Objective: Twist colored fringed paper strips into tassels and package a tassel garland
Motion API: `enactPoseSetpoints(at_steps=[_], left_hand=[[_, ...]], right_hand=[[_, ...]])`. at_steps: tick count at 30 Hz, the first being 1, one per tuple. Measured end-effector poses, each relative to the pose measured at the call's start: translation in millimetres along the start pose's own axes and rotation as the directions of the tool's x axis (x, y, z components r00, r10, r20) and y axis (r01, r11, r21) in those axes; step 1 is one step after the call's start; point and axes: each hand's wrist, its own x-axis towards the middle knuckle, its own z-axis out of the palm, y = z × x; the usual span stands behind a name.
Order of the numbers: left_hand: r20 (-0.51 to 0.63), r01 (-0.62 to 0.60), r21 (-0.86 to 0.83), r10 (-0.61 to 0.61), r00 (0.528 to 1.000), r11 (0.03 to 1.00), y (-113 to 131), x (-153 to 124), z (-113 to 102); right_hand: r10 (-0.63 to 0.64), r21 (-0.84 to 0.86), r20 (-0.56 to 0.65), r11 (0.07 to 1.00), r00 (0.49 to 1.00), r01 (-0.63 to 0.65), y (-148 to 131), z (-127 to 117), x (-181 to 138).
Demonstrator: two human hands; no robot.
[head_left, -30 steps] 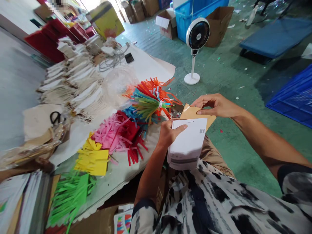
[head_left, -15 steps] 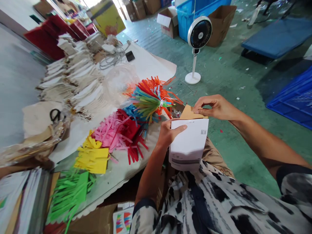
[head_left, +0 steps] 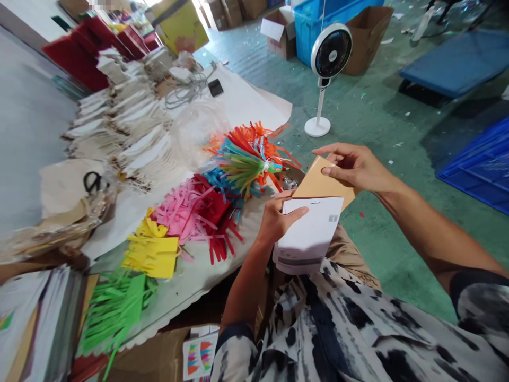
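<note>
My left hand (head_left: 277, 220) grips the top left edge of a white paper bag (head_left: 308, 236) held upright over my lap. My right hand (head_left: 353, 165) pinches a brown card sheet (head_left: 324, 184) that sticks up behind the bag's mouth, tilted to the right. Just left of the bag, at the table's edge, lies a tied bundle of many-coloured paper fringe (head_left: 248, 159). Pink and red fringe (head_left: 199, 209), a yellow fringe piece (head_left: 153, 249) and green fringe (head_left: 115, 305) lie along the table's near side.
Stacks of cream paper bags (head_left: 119, 127) cover the table's far part, with black scissors (head_left: 92, 181) to the left and cables (head_left: 186, 90). A white standing fan (head_left: 328, 58) is on the green floor, with cardboard boxes (head_left: 280, 32) and blue crates (head_left: 477, 164) around.
My right hand has lifted the brown card higher, so more of it shows above the white bag than half a second ago. My left hand has kept its grip on the bag.
</note>
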Motion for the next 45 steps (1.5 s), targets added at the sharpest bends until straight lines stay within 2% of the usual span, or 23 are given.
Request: enactPoseSetpoints(at_steps=[3, 6, 9, 13, 17, 21, 24, 27, 29, 30, 34, 40, 45], left_hand=[[-0.022, 0.001, -0.027, -0.002, 1.0, 1.0, -2, -3, -1], [-0.053, 0.032, -0.039, -0.034, 0.998, 0.999, -5, -4, 0], [-0.053, 0.071, -0.051, -0.074, 0.996, 0.996, -5, -4, 0], [0.0, -0.011, -0.043, 0.011, 1.0, 0.999, 4, -2, -2], [0.07, -0.047, -0.079, 0.052, 0.996, 0.996, 17, 2, -2], [0.088, -0.005, -0.079, 0.012, 0.996, 0.997, 20, 6, 4], [0.0, 0.016, -0.051, -0.016, 1.0, 0.999, 15, 8, 8], [-0.043, -0.033, -0.008, 0.032, 0.999, 0.999, 12, 9, 11], [-0.038, -0.087, 0.024, 0.088, 0.995, 0.996, 12, 8, 13], [-0.03, -0.125, 0.045, 0.126, 0.992, 0.991, 13, 8, 13], [0.0, -0.239, 0.121, 0.241, 0.971, 0.963, 18, 5, 16], [0.011, -0.268, 0.167, 0.27, 0.963, 0.949, 18, 2, 18], [0.0, -0.256, 0.16, 0.26, 0.966, 0.953, 15, 1, 19]], right_hand=[[-0.028, -0.013, -0.092, 1.0, 0.995, 0.027, 2, -3, 1], [-0.028, -0.011, -0.118, 1.0, 0.993, 0.027, 3, -5, 1], [0.028, 0.0, -0.085, 1.0, 0.996, -0.028, 3, -6, 1], [0.059, -0.019, 0.008, 0.998, 0.998, -0.059, 2, -9, 3], [-0.011, -0.166, 0.072, 0.986, 0.997, 0.023, -7, -9, 4], [-0.075, -0.314, 0.115, 0.943, 0.991, 0.108, -16, -3, 3], [-0.204, -0.461, 0.104, 0.857, 0.973, 0.229, -19, 5, -1], [-0.43, -0.658, 0.071, 0.658, 0.9, 0.366, -19, 14, -7], [-0.512, -0.729, 0.109, 0.541, 0.852, 0.419, -18, 20, -11], [-0.529, -0.736, 0.138, 0.511, 0.838, 0.444, -17, 22, -13], [-0.544, -0.687, 0.236, 0.493, 0.805, 0.534, -11, 24, -15], [-0.511, -0.698, 0.327, 0.436, 0.795, 0.568, -15, 21, -12], [-0.442, -0.707, 0.387, 0.422, 0.809, 0.568, -23, 20, -13]])
